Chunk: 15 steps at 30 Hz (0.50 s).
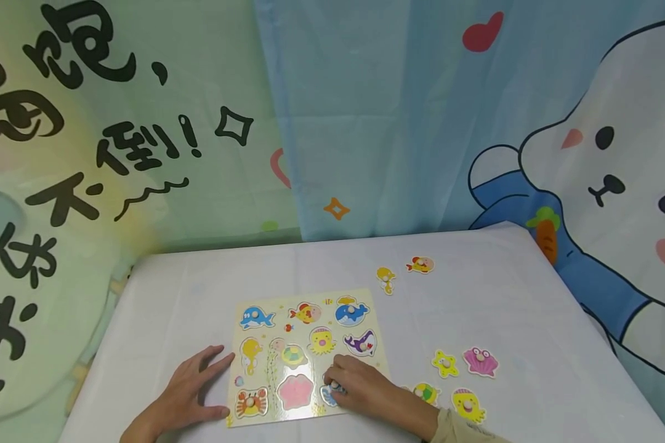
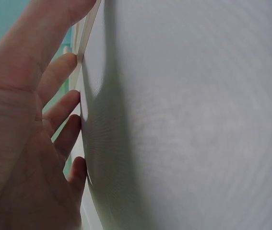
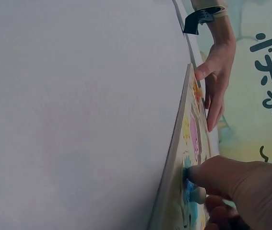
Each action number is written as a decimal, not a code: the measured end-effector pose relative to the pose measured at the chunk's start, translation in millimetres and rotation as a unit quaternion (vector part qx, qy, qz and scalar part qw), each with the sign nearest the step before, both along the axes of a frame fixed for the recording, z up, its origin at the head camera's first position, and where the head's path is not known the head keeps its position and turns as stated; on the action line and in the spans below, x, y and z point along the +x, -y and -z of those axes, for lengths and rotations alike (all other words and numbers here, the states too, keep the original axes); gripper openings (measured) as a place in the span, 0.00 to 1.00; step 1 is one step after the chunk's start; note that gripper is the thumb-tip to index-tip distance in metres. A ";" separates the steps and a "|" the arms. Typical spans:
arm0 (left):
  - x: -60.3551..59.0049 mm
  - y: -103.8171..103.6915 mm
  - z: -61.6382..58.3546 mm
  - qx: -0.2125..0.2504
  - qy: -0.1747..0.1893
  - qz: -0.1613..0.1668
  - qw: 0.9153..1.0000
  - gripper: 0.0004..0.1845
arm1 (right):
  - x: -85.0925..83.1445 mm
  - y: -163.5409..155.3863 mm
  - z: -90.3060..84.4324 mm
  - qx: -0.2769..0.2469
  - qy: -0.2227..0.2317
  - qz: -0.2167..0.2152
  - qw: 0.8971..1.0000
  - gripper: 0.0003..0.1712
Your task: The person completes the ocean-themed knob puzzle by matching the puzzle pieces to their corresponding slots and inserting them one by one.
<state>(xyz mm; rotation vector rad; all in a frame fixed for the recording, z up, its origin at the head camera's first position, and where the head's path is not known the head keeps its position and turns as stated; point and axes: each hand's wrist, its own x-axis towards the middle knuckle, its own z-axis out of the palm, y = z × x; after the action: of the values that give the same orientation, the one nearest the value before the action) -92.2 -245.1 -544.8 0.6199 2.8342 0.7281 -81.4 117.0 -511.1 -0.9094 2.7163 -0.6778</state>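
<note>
**Putting a blue piece into the puzzle board**

From the head camera, a person is sitting at a table (image 1: 532, 295) covered with a white cloth. A puzzle board (image 1: 279, 314) with sea animals is lying in the near middle. The right hand (image 1: 360, 386) is curling its fingers around the little knob of a blue piece (image 1: 329, 394) at the near right corner of the board. It is pinching that knob. The left hand (image 1: 196, 387) is lying flat with its fingers spread out, touching the left edge of the board and keeping it from sliding. Loose pieces are waiting on the right: a yellow star (image 1: 446, 363), a pink shell (image 1: 480, 361) and a yellow octopus (image 1: 468, 404) near, and two more fish far away.

From the left wrist camera, the left hand (image 2: 25, 124) is filling the left side, its fingers straight and apart against the board's thin edge (image 2: 84, 36).

From the right wrist camera, the right hand (image 3: 241, 184) is holding the blue piece (image 3: 189, 191) down on the board (image 3: 181, 158). The left hand (image 3: 215, 84) is showing farther along.

It looks like the blue piece is being fitted into its hole. The next move probably needs a small wiggle until it drops flat, then letting go.
</note>
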 end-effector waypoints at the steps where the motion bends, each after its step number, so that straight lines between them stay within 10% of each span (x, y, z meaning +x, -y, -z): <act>1: 0.0 -0.3 0.5 0.000 0.003 -0.001 1.000 0.48 | 1.5 -1.0 1.1 -0.013 -0.005 -0.008 1.000 0.11; 8: -1.6 -3.0 1.1 0.005 0.011 -0.002 1.000 0.48 | 27.2 -22.8 -5.2 -0.105 -0.062 -0.081 0.989 0.13; 15: -0.9 1.7 4.8 -0.008 -0.003 -0.001 1.000 0.49 | 43.4 -64.7 -16.4 -0.089 0.106 0.010 0.990 0.13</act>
<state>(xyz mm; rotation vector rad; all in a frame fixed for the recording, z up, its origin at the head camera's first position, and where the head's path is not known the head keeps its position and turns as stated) -93.1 -246.8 -549.7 0.6180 2.8445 0.7031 -38.0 181.8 -494.8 -0.7981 2.5111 -0.9742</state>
